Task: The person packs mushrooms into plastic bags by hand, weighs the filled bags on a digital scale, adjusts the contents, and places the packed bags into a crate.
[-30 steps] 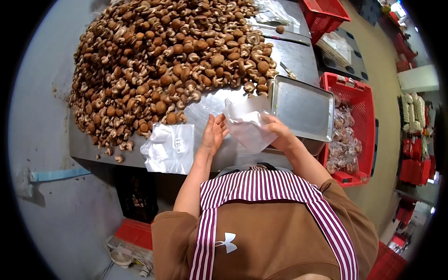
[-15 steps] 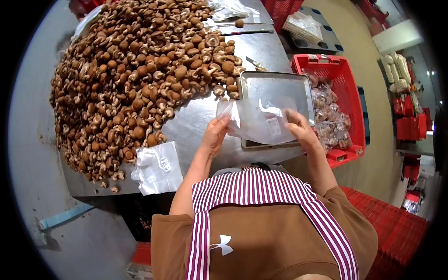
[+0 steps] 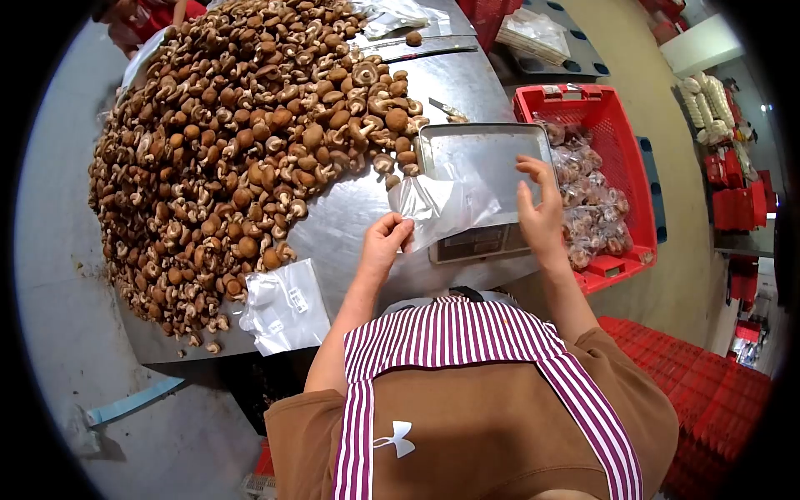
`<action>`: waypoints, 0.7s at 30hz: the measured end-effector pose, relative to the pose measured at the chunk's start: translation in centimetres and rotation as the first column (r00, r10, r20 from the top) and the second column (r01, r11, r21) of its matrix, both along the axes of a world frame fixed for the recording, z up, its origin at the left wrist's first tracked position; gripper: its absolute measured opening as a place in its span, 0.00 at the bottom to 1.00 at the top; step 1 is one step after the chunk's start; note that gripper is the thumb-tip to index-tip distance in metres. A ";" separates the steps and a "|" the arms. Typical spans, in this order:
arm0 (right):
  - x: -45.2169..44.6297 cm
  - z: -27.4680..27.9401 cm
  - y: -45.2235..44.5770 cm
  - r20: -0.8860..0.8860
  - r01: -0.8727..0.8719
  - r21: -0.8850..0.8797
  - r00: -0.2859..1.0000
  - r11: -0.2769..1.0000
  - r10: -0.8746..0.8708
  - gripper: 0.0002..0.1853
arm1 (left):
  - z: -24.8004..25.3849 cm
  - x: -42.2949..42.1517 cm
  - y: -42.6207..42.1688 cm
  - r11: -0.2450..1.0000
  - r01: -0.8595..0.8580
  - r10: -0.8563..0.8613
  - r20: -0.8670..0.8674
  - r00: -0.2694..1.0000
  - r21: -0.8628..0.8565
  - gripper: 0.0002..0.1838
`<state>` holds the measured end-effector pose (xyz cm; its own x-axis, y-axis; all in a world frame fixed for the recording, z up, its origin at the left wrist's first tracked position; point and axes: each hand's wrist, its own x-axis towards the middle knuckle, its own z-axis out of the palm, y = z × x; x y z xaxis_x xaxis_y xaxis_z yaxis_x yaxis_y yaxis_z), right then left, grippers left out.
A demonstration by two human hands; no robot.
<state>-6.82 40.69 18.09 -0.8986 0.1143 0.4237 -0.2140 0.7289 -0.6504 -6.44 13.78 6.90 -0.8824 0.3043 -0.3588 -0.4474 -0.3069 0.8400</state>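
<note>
My left hand (image 3: 386, 242) pinches the edge of a clear plastic bag (image 3: 450, 204), which hangs out to the right over the near part of a weighing scale's metal tray (image 3: 492, 154). Apart from the bag, my right hand (image 3: 540, 208) is raised by the tray's right side, its fingers spread and nothing in them. To the left, a large heap of brown shiitake mushrooms (image 3: 225, 158) covers much of the steel table (image 3: 337, 217). A stack of flat plastic bags (image 3: 287, 308) lies at the table's near edge, left of my left forearm.
On the right, a red crate (image 3: 642, 208) holds several bags of mushrooms (image 3: 592, 204). A knife (image 3: 448, 110) lies beyond the tray. Another person (image 3: 150, 21) is at the far left behind the heap. Red crates (image 3: 683, 392) stand at lower right.
My right hand has let go of the plastic bag and moved slightly up, its fingers opening. The bag now hangs from my left hand alone. A person has come into view at top left.
</note>
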 end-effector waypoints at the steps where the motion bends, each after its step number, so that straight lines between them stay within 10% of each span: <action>1: 0.2 0.2 -1.1 -0.011 -0.057 -0.092 0.998 0.994 0.057 0.12 | 0.1 0.2 0.3 1.000 -0.001 0.001 0.000 1.000 -0.002 0.06; 10: 2.8 -2.6 -8.9 0.454 -0.184 -0.403 0.810 0.896 0.371 0.11 | 2.2 1.3 1.8 0.974 -0.167 0.146 0.141 0.979 0.150 0.06; 18: 1.4 -5.3 -8.8 0.474 -0.062 -0.690 0.714 0.721 0.515 0.07 | 1.3 2.5 -0.8 0.961 -0.200 0.167 0.179 0.970 0.191 0.07; 21: -0.3 -3.6 -7.6 0.360 0.216 -0.929 0.713 0.300 0.601 0.06 | -4.4 3.8 -5.3 0.933 -0.256 0.268 0.010 0.963 -0.253 0.08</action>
